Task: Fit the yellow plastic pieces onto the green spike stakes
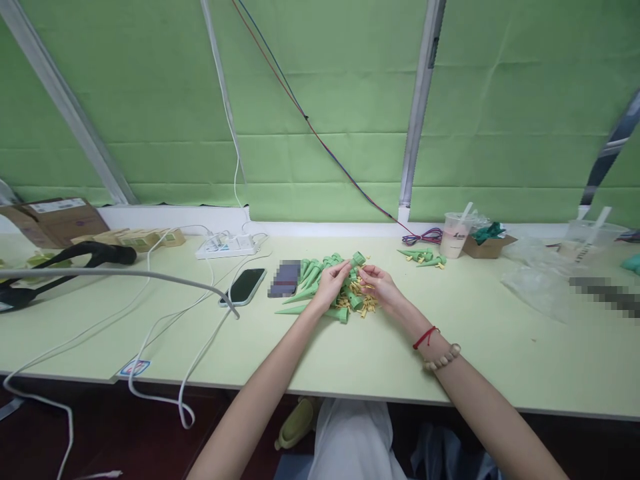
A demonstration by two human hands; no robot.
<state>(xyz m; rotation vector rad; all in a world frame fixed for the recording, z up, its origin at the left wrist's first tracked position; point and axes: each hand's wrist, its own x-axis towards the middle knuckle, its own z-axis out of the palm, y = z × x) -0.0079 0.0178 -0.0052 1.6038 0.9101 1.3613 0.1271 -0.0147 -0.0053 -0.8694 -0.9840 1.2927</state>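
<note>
You are holding a green piece (357,259) over the far side of the pile at the middle of the table (475,340), your left hand (331,288) pinching it between thumb and fingers. Your right hand (381,285) is hovering just right of it, its fingertips bunching near the small yellow pieces (369,305); whether they are clamping one, you cannot tell. Green cones (311,272) are lying under and left of your left hand, their tips mostly pointing left. A dark, blurred-out item (285,279) is lying just left of them, and a phone (245,287) is resting farther left. Beyond it, a white power strip (227,247) is sitting near the far edge. To the far right, a smaller cluster of green cones and yellow bits (423,257) is lying near a lidded cup (454,235), and a small open box (487,247) is standing beside the cup.
</note>
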